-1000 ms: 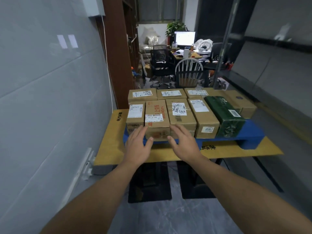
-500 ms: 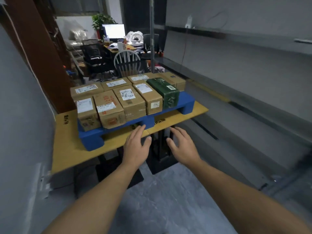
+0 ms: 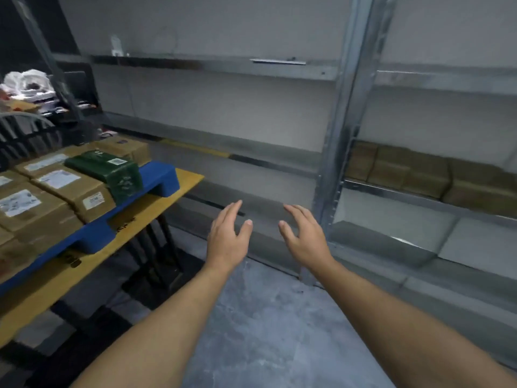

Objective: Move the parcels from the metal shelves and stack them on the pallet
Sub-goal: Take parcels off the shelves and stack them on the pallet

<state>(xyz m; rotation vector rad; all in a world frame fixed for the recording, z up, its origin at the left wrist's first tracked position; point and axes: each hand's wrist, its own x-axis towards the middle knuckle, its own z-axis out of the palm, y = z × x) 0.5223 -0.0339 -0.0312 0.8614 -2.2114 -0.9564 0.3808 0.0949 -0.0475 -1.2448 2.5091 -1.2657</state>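
Fingers (image 3: 293, 212) spread, two hands (image 3: 228, 239) empty

The whole picture is smearing with motion blur. At three o'clock, the brown parcels (image 3: 419, 175) on the metal shelf (image 3: 414, 197) are showing only as soft blocks; their labels and their number are not readable, and the right edge is cutting the row. At nine o'clock, the left edge is cutting the cardboard boxes (image 3: 42, 197) on the blue pallet (image 3: 156, 177), and the print on their white labels is too blurred to read. At six o'clock, the bottom edge is cutting both forearms. The white bags (image 3: 26, 82) at ten o'clock are staying unclear.
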